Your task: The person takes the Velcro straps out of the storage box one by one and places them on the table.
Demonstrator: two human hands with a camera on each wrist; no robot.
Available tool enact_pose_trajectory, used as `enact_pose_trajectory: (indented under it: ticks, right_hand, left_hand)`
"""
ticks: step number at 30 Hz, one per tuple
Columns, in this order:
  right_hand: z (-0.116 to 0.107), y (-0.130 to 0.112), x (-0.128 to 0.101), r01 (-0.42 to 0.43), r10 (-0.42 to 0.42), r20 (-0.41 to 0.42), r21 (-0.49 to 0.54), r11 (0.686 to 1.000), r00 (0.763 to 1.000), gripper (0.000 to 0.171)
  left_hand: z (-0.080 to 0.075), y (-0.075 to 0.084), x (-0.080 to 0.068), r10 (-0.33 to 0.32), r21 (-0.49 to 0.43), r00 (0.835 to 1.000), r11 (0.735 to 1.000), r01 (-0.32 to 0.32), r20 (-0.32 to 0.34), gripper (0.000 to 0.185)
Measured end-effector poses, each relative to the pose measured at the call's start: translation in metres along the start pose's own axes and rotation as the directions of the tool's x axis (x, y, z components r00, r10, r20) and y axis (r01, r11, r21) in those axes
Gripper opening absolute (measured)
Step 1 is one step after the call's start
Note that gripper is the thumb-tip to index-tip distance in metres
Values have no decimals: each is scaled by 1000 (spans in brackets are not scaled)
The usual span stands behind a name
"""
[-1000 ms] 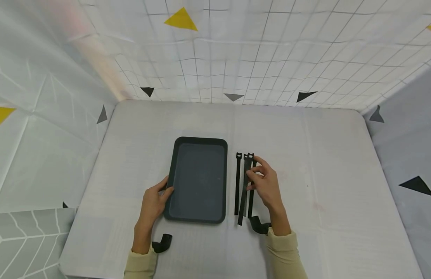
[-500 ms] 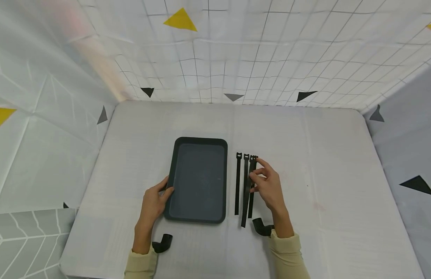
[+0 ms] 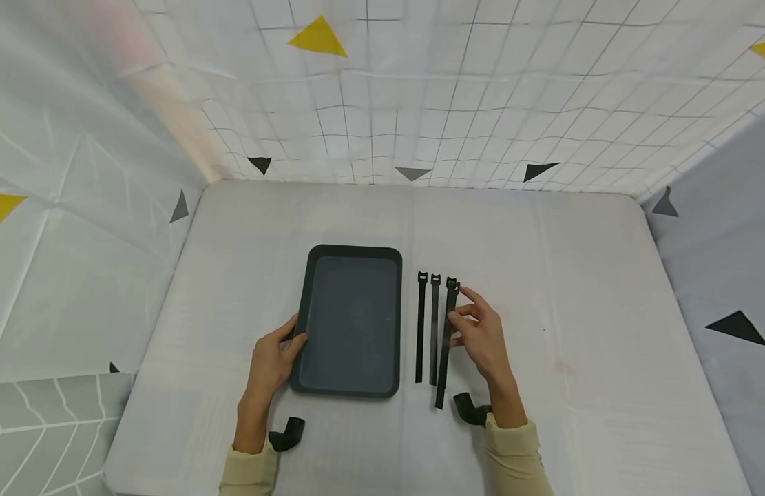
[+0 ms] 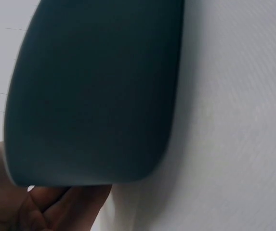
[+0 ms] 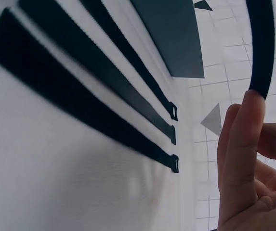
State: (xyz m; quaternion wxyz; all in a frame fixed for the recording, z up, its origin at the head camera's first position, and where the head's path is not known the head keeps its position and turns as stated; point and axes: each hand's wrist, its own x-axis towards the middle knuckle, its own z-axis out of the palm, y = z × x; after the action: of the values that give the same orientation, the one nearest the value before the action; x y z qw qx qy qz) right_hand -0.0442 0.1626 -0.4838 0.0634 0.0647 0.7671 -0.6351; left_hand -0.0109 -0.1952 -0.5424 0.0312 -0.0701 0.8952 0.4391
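My left hand (image 3: pixel 269 362) grips the left rim of a dark grey rectangular tray (image 3: pixel 354 324), thumb over the edge. The left wrist view has the tray's outer side (image 4: pixel 89 96) up close, with fingers (image 4: pixel 77 207) at its edge. Right of the tray, my right hand (image 3: pixel 483 341) pinches a black hook-and-loop cable tie (image 3: pixel 445 365) between thumb and fingers. The right wrist view shows this held tie (image 5: pixel 263 43) raised off the table. Three similar ties lie side by side: a left one (image 3: pixel 421 331), a middle one (image 3: pixel 434 331) and a right one (image 5: pixel 85 103), overlapped by the held tie from above.
A white-covered table (image 3: pixel 593 289) carries everything, with a gridded white curtain (image 3: pixel 419 89) behind it and fabric walls at both sides. Black curved pieces sit by the left wrist (image 3: pixel 287 434) and the right wrist (image 3: pixel 472 409).
My right hand has moved a little to the right with the held cable tie, from over the middle tie to over the right one. My left hand stays on the tray.
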Motion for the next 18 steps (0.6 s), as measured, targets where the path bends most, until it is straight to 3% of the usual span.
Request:
enact_pose_trajectory:
  ticks: [18]
  right_hand:
    - [-6, 7, 0, -13, 11, -42, -37, 999, 999, 54]
  left_hand:
    - [1, 0, 1, -4, 15, 1000, 1000, 4, -8, 50]
